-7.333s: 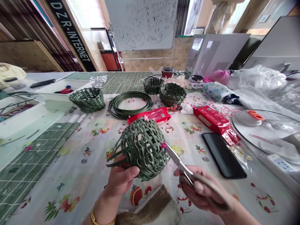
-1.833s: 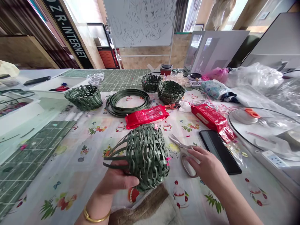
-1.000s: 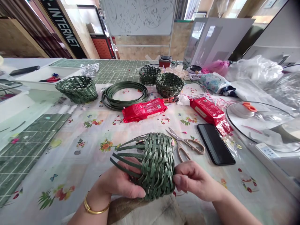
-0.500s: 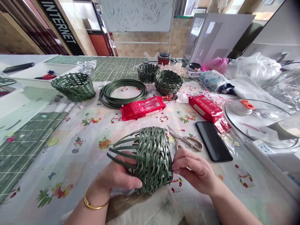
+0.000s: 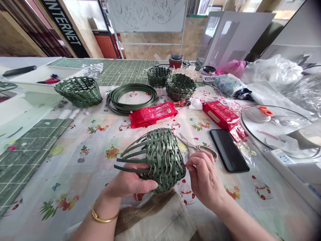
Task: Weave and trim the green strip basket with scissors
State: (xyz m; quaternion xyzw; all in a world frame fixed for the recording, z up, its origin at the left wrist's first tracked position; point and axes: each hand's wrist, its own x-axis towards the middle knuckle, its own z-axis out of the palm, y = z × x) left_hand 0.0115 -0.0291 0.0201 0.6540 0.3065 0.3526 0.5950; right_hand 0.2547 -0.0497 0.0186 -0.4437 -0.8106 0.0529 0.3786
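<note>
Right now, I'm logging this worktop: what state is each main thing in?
Green woven basket: sideways, strip ends loose, held in left hand
Beige-handled metal scissors: lying down, blades slightly open
Black rectangular phone: flat, screen dark
Three green woven baskets beyond: mouths up
Flat green strips: coiled
Red plastic packets: lying down

"INTERNET" on black sign, scrawled whiteboard — illegible, red packets — lettering unclear

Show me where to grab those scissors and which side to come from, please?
Take the scissors by the beige handle loop, reaching down from the right, I'd say: they lie flat, with the blades pointing left and away. The right hand hides much of the other loop, so the uncovered one looks easier.
</note>
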